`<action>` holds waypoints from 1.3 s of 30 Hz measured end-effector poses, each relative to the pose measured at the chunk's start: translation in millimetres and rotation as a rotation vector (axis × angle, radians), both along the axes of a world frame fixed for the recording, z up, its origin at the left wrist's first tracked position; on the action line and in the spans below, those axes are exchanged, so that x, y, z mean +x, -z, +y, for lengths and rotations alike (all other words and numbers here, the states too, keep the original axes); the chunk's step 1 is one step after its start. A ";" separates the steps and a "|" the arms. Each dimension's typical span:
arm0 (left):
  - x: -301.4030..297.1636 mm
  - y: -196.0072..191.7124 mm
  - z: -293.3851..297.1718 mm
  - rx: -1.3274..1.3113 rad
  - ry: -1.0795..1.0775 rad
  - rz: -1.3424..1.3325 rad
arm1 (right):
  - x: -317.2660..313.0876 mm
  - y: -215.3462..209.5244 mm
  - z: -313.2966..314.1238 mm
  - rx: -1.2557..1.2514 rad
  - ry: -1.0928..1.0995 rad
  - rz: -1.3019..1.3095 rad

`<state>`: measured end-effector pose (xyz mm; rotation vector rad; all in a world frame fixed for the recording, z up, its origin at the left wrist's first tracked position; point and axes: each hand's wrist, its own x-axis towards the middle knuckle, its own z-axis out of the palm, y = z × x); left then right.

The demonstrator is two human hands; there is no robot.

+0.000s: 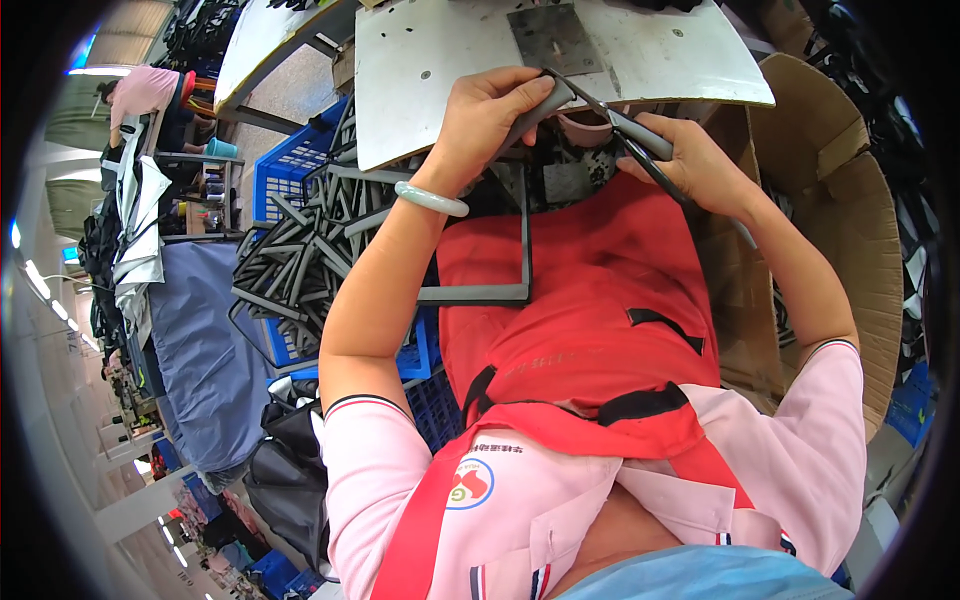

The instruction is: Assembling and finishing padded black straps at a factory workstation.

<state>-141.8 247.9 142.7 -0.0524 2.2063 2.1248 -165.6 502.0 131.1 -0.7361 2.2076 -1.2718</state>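
My left hand [497,112] is closed, pinching a grey padded strip [540,112] over the near edge of a white worktable. A bent, black-edged grey strip [526,240] hangs below this wrist, over my red apron [590,260]. My right hand [690,165] is closed around a dark, long-handled tool that looks like scissors [607,112]. Its narrow end reaches up-left to the fingertips of my left hand. Another grey length [645,137] runs beside the tool into my right hand. Exactly where the strip meets the tool is hard to make out.
The white worktable [420,110] carries a dark metal plate [556,40]. At left, a blue crate [283,170] holds a heap of grey strips [300,255]. To the right stands a large cardboard box [850,250]. Another person [145,95] works at the far left.
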 end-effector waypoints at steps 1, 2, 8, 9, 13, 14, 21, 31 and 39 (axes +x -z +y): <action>-1.5 0.6 0.2 -0.012 -0.005 0.004 | -0.7 3.9 -0.2 -0.082 -0.001 0.033; -2.6 0.6 0.3 -0.012 -0.005 0.006 | -1.5 4.1 1.7 -0.081 -0.001 0.036; 1.4 3.0 1.8 -0.059 0.020 0.012 | 3.2 -5.8 7.6 0.231 -0.154 0.218; 1.6 3.7 1.8 -0.070 0.057 0.021 | 3.8 -6.3 7.2 0.231 -0.154 0.216; 2.6 3.2 5.0 -0.083 0.090 0.029 | 2.5 -6.1 5.7 0.152 -0.140 0.182; 2.0 3.4 5.1 -0.081 0.089 0.027 | 0.9 -5.7 5.4 0.119 -0.154 0.129; -3.0 4.2 2.5 -0.076 0.051 0.016 | -8.8 7.3 9.4 -0.070 -0.078 -0.075; -58.1 -19.8 -8.0 -0.654 -0.086 0.377 | -145.3 24.3 49.2 0.733 0.289 0.874; -97.1 -37.4 -18.7 -0.826 -0.065 0.542 | -99.7 19.8 21.6 0.408 0.312 0.895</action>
